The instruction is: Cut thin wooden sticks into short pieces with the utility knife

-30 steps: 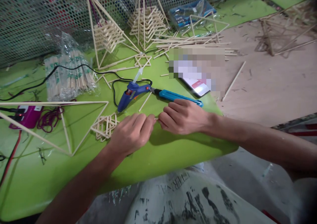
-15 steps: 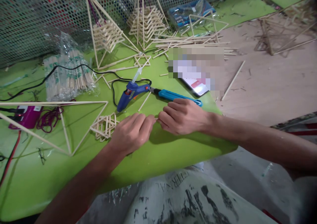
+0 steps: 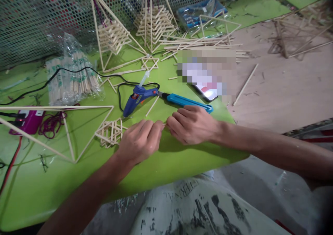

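My left hand (image 3: 142,138) and my right hand (image 3: 192,124) are both closed, knuckles up, over the front of the green table. Between them a short bit of a thin wooden stick (image 3: 164,124) shows; the rest is hidden in my fingers. Left of my left hand lies a small lattice of glued sticks (image 3: 109,133). A blue glue gun (image 3: 134,101) with a clear glue stick lies just beyond my hands. The blue utility knife (image 3: 186,101) rests behind my right hand, its tip end by the glue gun's handle. A loose short stick (image 3: 152,106) lies between them.
Two stick pyramids (image 3: 156,25) stand at the back against a perforated metal panel (image 3: 65,13). A bag of chopsticks (image 3: 74,77), a purple power strip (image 3: 27,122) and a large stick frame (image 3: 75,155) are at left. The phone (image 3: 209,93) lies right, near piled sticks (image 3: 197,45).
Both hands stay closed on the stick in nearly the same place. My right hand has sunk very slightly; nothing else has visibly moved.
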A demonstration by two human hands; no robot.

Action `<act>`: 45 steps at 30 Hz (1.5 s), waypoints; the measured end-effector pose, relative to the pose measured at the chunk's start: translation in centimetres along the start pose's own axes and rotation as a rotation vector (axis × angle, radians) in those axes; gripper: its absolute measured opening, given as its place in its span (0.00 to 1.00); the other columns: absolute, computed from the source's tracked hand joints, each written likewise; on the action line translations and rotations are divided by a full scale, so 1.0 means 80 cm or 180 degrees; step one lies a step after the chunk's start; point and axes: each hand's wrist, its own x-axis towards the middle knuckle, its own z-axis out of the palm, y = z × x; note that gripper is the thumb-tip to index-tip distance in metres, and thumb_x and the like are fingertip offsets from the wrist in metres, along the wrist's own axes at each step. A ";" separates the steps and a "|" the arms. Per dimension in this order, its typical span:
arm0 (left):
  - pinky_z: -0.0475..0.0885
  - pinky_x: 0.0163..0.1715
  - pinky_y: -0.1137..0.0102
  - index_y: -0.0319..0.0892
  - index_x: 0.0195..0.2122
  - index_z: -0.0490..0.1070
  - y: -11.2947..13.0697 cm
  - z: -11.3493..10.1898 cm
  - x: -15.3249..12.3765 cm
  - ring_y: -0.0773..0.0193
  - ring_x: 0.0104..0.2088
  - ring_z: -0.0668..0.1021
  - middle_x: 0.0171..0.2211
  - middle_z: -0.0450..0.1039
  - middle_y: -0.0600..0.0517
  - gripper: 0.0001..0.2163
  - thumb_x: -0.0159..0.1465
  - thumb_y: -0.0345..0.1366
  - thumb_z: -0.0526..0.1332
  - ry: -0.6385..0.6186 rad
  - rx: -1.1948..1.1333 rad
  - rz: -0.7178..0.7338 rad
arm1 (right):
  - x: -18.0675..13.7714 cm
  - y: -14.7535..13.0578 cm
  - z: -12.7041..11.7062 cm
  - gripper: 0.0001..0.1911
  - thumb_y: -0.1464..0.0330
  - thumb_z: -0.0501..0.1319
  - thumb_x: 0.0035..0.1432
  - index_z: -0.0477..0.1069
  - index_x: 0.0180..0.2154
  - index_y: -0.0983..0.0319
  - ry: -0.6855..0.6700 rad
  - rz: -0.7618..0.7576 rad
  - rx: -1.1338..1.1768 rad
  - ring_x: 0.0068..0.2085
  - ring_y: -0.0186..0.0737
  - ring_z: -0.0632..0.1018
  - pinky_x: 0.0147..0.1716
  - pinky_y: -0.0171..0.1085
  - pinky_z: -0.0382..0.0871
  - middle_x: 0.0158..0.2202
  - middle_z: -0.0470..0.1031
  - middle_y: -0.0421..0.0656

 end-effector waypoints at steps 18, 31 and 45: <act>0.69 0.29 0.75 0.41 0.41 0.74 -0.003 -0.003 0.012 0.71 0.27 0.75 0.32 0.78 0.53 0.05 0.65 0.32 0.61 0.0140 -0.1648 -0.1528 | 0.004 0.045 0.000 0.23 0.55 0.51 0.64 0.69 0.46 0.68 -0.0820 0.1163 -0.0180 0.37 0.46 0.67 0.37 0.42 0.58 0.38 0.71 0.52; 0.59 0.21 0.73 0.42 0.39 0.74 -0.004 -0.007 0.016 0.71 0.22 0.66 0.22 0.64 0.56 0.12 0.70 0.41 0.53 0.0003 -0.3404 -0.2544 | -0.001 0.050 -0.014 0.18 0.65 0.49 0.66 0.61 0.52 0.69 -0.0415 0.1587 0.0904 0.29 0.38 0.68 0.26 0.38 0.58 0.38 0.71 0.50; 0.54 0.18 0.74 0.42 0.33 0.68 0.004 0.005 0.016 0.74 0.19 0.61 0.20 0.59 0.58 0.10 0.70 0.40 0.55 0.0017 -0.4831 -0.2552 | 0.000 0.025 0.000 0.11 0.63 0.54 0.63 0.62 0.29 0.60 0.0172 0.0897 0.0617 0.22 0.31 0.62 0.22 0.36 0.50 0.22 0.66 0.38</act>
